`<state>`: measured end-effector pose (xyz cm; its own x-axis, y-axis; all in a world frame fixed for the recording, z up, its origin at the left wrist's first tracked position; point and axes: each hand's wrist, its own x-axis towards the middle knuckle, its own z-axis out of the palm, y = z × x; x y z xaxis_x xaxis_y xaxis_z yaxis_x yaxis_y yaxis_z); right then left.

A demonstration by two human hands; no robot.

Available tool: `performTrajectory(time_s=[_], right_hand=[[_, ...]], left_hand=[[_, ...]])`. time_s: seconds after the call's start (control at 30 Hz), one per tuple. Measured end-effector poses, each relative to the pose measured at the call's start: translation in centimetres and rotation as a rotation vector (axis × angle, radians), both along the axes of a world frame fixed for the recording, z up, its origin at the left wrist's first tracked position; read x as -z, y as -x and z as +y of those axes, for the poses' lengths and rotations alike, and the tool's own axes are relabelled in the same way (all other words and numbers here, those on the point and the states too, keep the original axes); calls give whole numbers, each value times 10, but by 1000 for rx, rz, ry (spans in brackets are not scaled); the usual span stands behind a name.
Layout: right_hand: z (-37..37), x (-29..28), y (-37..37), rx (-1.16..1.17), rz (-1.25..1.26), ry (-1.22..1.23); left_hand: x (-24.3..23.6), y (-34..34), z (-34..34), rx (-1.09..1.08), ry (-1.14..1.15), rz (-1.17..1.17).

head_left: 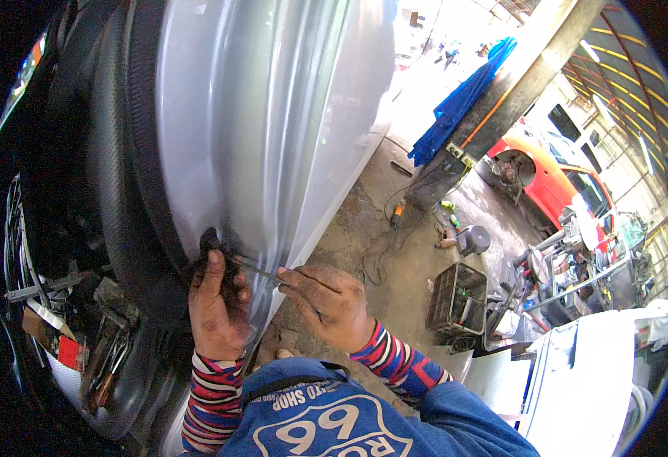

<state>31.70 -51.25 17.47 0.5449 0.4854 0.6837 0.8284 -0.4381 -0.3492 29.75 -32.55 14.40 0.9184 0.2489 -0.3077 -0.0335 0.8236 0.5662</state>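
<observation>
Hands meet at the wheel-arch edge of the silver car panel (273,114). Our left hand (218,301) presses its curled fingers onto the black arch lip (147,190), gripping nothing we can make out. Our right hand (332,301) pinches a thin metal tool (256,269), tip against that edge. Concrete floor (395,259) lies open rightward before the black crate (459,298).

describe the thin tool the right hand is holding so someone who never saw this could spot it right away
Start at the big silver car body panel filling the upper left, and follow it down to the black wheel arch trim. There the left hand presses the edge, and the right hand pinches a thin metal rod bridging the two hands. It is the only slim, straight, shiny piece there.
</observation>
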Motion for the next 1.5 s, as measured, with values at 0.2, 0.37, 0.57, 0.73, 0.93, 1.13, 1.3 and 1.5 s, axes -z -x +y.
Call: performTrajectory(time_s=[0.2,0.37,0.57,0.73,0.93,1.13,1.3,1.5], right_hand=[[-14,6,-18,-63,-107,113],[0,11,0,47,183,-205],[13,20,20,12,1092,-623],[8,7,14,-74,1277,-610],[10,0,10,-93,458,-232],[-3,6,0,-117,60,22],[7,5,4,-127,145,34],[20,15,28,-272,970,-580]], left_hand=[[-1,-1,0,8,29,-26],[-1,-3,0,-20,55,-23],[-1,-2,-5,-53,76,-46],[1,-3,-6,-53,105,-61],[5,1,-5,-27,190,-111],[3,0,-9,-28,142,-49],[0,-1,-10,-75,167,-71],[-4,2,-8,-54,192,-110]])
